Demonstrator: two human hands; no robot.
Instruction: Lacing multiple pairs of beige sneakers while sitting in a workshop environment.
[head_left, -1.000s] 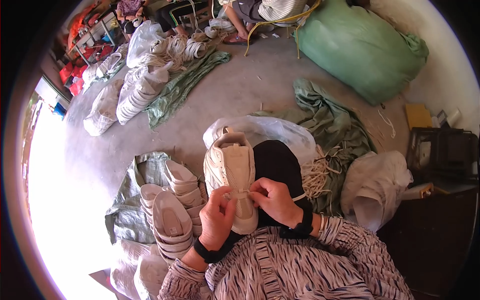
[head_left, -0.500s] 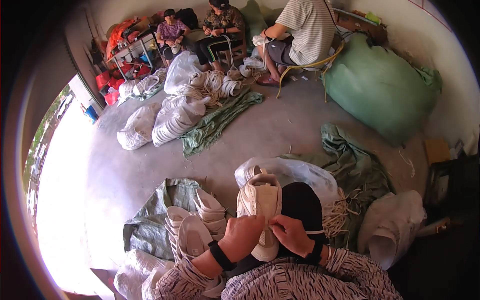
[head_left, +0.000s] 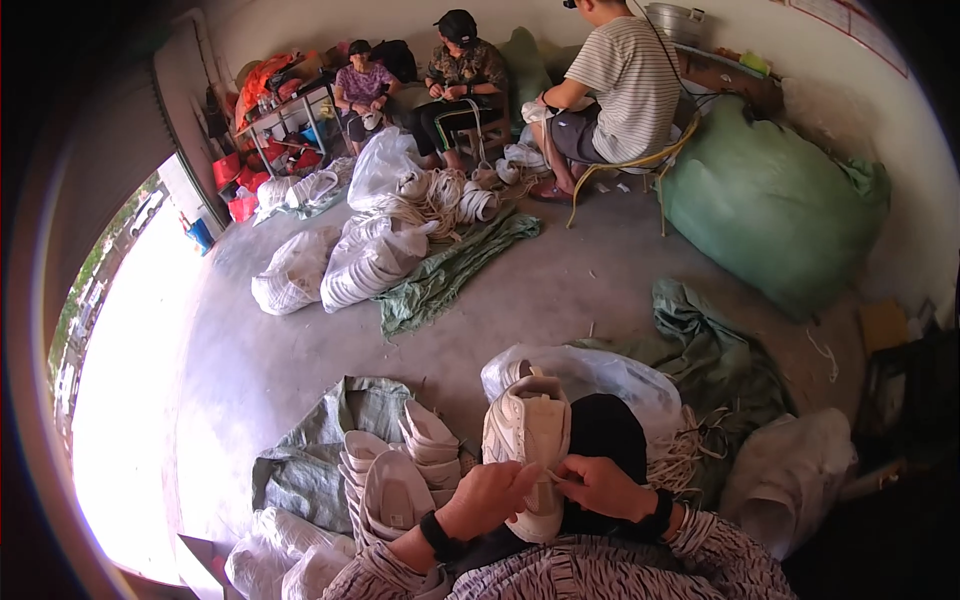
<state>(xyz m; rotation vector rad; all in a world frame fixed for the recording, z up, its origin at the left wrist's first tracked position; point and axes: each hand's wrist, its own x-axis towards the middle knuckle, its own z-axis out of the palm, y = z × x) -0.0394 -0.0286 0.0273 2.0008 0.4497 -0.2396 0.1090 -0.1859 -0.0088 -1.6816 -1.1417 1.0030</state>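
A cream-white sneaker (head_left: 527, 430) rests on my lap against my dark-clad leg, its toe towards me. Over the front of the shoe my left hand (head_left: 490, 500) is closed in a pinch; what its fingertips hold is too small to make out. My right hand (head_left: 605, 487) pinches a thin pale shoelace at the lacing, close to the left fingertips. Left of my hands stand stacks of white shoe uppers (head_left: 395, 490), nested in one another. A bundle of loose cream laces (head_left: 690, 447) lies right of my leg.
Clear plastic bags (head_left: 630, 385) and green woven sacks (head_left: 325, 440) lie around me. Across the floor are bagged white shoe parts (head_left: 375, 262) and a large stuffed green sack (head_left: 775, 205). Three seated people work at the back. A bright doorway (head_left: 140, 380) opens at left.
My view has tilted up, so the room sits lower in the picture. Both hands remain at the sneaker's lacing, with the fingertips slightly shifted. The person in the patterned shirt has turned their head.
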